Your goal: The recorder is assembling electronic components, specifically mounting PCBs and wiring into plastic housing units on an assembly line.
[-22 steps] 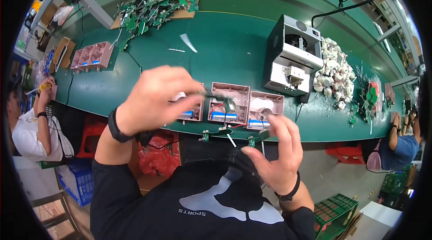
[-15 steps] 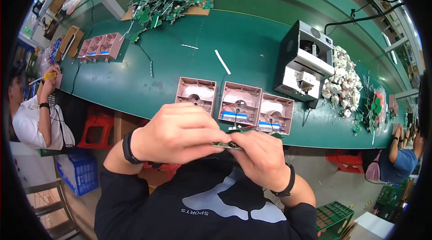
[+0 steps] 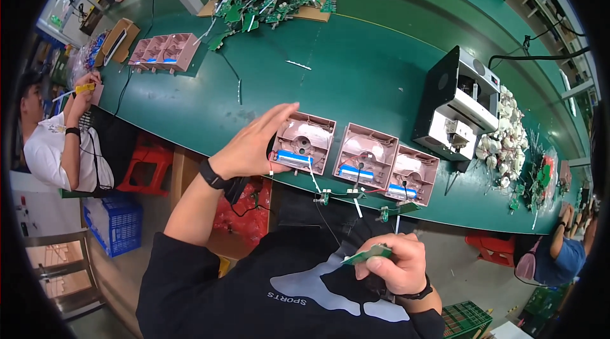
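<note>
Head view: the right hand (image 3: pixel 397 263) has a small green circuit board (image 3: pixel 368 254) pinched between thumb and fingers, held out in front of the torso, off the near side of the green bench (image 3: pixel 267 66). Board sits tilted, sticking out left of the fingertips. Left hand (image 3: pixel 251 145) is well apart from it, up at the bench edge: fingers straight, thumb spread, hand wide along the left side of the left pink housing (image 3: pixel 330 148). Looks like contact there; can't tell if it's pressing.

Blue cell (image 3: pixel 293 159) lies in that housing, just beside the left thumb. Middle housing (image 3: pixel 368 145) and right housing (image 3: pixel 410 164) sit to its right, each with a blue cell too. Wired boards (image 3: pixel 324 197) hang at the bench edge, between the two hands.
</note>
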`<state>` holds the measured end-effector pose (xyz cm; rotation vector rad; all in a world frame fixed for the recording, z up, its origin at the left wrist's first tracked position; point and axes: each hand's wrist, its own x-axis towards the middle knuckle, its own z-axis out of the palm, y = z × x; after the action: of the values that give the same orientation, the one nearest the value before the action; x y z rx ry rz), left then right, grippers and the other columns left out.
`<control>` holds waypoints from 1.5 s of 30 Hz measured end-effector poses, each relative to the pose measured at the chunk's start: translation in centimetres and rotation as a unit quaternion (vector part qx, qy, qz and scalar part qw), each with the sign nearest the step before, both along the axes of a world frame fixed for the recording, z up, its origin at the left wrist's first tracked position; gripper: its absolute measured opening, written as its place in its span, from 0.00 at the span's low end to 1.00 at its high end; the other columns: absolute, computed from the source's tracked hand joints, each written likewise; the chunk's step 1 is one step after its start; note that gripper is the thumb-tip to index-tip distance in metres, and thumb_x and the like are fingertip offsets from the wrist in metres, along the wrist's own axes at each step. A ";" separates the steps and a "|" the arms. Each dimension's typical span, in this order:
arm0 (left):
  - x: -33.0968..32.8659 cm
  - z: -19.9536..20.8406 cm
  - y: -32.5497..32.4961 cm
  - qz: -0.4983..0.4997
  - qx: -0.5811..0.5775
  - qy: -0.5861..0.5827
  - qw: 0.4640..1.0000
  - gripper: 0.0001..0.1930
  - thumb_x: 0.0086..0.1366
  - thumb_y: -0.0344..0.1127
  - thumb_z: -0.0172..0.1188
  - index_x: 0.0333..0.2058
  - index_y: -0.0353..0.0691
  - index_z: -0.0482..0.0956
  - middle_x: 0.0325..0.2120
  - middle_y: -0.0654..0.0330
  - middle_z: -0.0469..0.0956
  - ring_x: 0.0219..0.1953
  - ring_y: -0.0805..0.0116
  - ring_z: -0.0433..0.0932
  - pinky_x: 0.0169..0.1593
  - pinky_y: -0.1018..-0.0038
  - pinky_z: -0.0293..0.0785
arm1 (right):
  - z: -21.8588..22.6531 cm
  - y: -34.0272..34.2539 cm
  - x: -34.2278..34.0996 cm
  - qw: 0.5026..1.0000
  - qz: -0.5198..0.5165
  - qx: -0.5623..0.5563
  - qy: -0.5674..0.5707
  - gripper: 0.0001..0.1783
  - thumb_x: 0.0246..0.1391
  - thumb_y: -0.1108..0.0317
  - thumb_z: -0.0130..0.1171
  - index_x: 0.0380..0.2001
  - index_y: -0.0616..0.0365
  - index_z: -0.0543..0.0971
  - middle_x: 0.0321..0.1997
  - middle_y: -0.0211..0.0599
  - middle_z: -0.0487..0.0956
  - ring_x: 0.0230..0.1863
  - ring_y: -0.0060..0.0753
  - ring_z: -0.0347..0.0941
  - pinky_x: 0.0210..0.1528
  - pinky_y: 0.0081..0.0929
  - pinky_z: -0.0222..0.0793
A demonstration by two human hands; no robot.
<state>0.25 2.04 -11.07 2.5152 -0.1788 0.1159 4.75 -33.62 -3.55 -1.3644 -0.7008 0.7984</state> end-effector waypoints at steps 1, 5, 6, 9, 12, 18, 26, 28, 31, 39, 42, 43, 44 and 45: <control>0.0 -0.2 0.0 0.016 -0.013 -0.012 1.000 0.59 0.44 0.35 0.80 0.75 0.41 0.56 0.70 0.46 0.66 0.70 0.41 0.67 0.71 0.56 0.69 | 0.0 0.1 -0.1 0.999 -0.014 -0.004 0.044 0.09 0.63 0.72 0.62 0.36 0.71 0.81 0.25 0.43 0.85 0.25 0.34 0.84 0.29 0.28 0.79; -0.5 0.2 0.0 0.049 0.004 -0.083 0.995 0.57 0.44 0.33 0.81 0.73 0.39 0.59 0.68 0.45 0.68 0.68 0.41 0.70 0.69 0.56 0.71 | 0.1 0.4 0.5 0.986 0.010 0.059 0.154 0.09 0.69 0.73 0.59 0.45 0.68 0.81 0.31 0.38 0.86 0.30 0.25 0.83 0.33 0.23 0.79; -0.9 0.7 0.1 0.054 0.043 -0.131 0.989 0.57 0.43 0.32 0.81 0.73 0.39 0.60 0.68 0.45 0.68 0.67 0.42 0.71 0.69 0.56 0.71 | 0.0 0.6 0.7 0.986 0.009 0.062 0.156 0.09 0.69 0.73 0.59 0.45 0.68 0.81 0.31 0.38 0.86 0.30 0.25 0.83 0.33 0.23 0.79; -1.2 2.1 -0.4 0.052 0.081 -0.190 0.977 0.55 0.43 0.31 0.80 0.71 0.38 0.62 0.67 0.46 0.70 0.67 0.43 0.72 0.68 0.56 0.72 | -0.2 1.2 1.5 0.973 0.020 0.077 0.217 0.09 0.71 0.71 0.57 0.42 0.67 0.80 0.31 0.38 0.85 0.31 0.24 0.82 0.33 0.23 0.78; -1.5 3.3 -1.1 0.050 0.087 -0.213 0.972 0.53 0.43 0.29 0.80 0.70 0.37 0.64 0.65 0.46 0.72 0.66 0.44 0.73 0.68 0.56 0.73 | -0.2 1.8 1.7 0.969 0.018 0.080 0.232 0.09 0.72 0.70 0.57 0.41 0.67 0.80 0.31 0.38 0.85 0.31 0.24 0.81 0.33 0.23 0.77; -2.0 4.4 -1.8 0.057 0.098 -0.204 0.972 0.53 0.42 0.29 0.80 0.70 0.36 0.64 0.65 0.47 0.72 0.66 0.45 0.73 0.67 0.57 0.73 | -0.2 2.1 1.6 0.967 0.031 0.099 0.234 0.09 0.72 0.71 0.57 0.43 0.67 0.80 0.31 0.38 0.85 0.31 0.24 0.81 0.33 0.22 0.77; -1.8 4.3 -2.1 0.062 0.108 -0.196 0.973 0.52 0.42 0.27 0.78 0.70 0.36 0.65 0.65 0.46 0.72 0.66 0.45 0.73 0.67 0.57 0.73 | 1.3 2.3 1.3 0.982 0.019 0.051 0.181 0.14 0.68 0.68 0.60 0.35 0.72 0.78 0.23 0.44 0.81 0.23 0.36 0.79 0.28 0.33 0.77; -1.8 4.4 -2.2 0.060 0.109 -0.197 0.972 0.52 0.42 0.27 0.78 0.70 0.36 0.65 0.65 0.46 0.72 0.66 0.45 0.73 0.67 0.57 0.73 | 1.1 2.3 1.3 0.980 0.019 0.056 0.188 0.13 0.68 0.68 0.60 0.35 0.72 0.78 0.23 0.45 0.81 0.23 0.37 0.79 0.28 0.33 0.77; -1.8 4.5 -2.4 0.040 0.112 -0.219 0.968 0.52 0.42 0.26 0.77 0.69 0.35 0.65 0.64 0.46 0.72 0.66 0.45 0.73 0.66 0.57 0.74 | 0.9 2.3 1.2 0.979 0.020 0.059 0.194 0.13 0.68 0.69 0.60 0.36 0.72 0.78 0.23 0.45 0.81 0.23 0.37 0.79 0.28 0.33 0.77; -1.8 4.9 -2.4 0.047 0.128 -0.218 0.966 0.51 0.42 0.24 0.76 0.69 0.35 0.66 0.64 0.46 0.72 0.66 0.45 0.74 0.65 0.57 0.74 | 1.1 2.1 1.0 0.979 0.028 0.062 0.192 0.12 0.68 0.70 0.60 0.37 0.72 0.78 0.24 0.44 0.81 0.24 0.36 0.79 0.29 0.33 0.77; -1.7 5.0 -2.4 0.049 0.126 -0.212 0.968 0.51 0.42 0.24 0.76 0.69 0.35 0.66 0.64 0.47 0.73 0.66 0.45 0.74 0.65 0.57 0.75 | 1.1 1.9 1.2 0.980 0.032 0.061 0.187 0.12 0.68 0.69 0.60 0.37 0.72 0.78 0.24 0.44 0.81 0.24 0.36 0.79 0.29 0.33 0.77; -1.8 5.0 -2.4 0.052 0.124 -0.211 0.968 0.50 0.42 0.24 0.76 0.68 0.35 0.66 0.64 0.47 0.73 0.66 0.45 0.74 0.65 0.57 0.75 | 1.1 1.9 1.1 0.980 0.034 0.062 0.185 0.12 0.68 0.69 0.60 0.37 0.72 0.78 0.24 0.44 0.81 0.24 0.36 0.79 0.29 0.33 0.77; -1.8 5.1 -2.4 0.052 0.124 -0.212 0.968 0.50 0.42 0.24 0.76 0.68 0.35 0.66 0.64 0.47 0.73 0.66 0.45 0.74 0.65 0.57 0.75 | 1.1 1.9 1.1 0.981 0.036 0.062 0.183 0.12 0.68 0.69 0.60 0.37 0.72 0.78 0.24 0.44 0.81 0.24 0.36 0.79 0.29 0.33 0.77; -1.9 5.1 -2.4 0.051 0.128 -0.215 0.967 0.50 0.42 0.24 0.76 0.68 0.35 0.66 0.63 0.47 0.73 0.66 0.46 0.74 0.65 0.57 0.75 | 1.1 2.0 1.1 0.981 0.038 0.062 0.181 0.12 0.68 0.69 0.60 0.37 0.72 0.78 0.24 0.44 0.82 0.24 0.36 0.79 0.29 0.33 0.78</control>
<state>-1.62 -0.39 -5.96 2.7225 -0.2500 0.7242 5.80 -31.65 -2.40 -1.0473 -0.5085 1.0160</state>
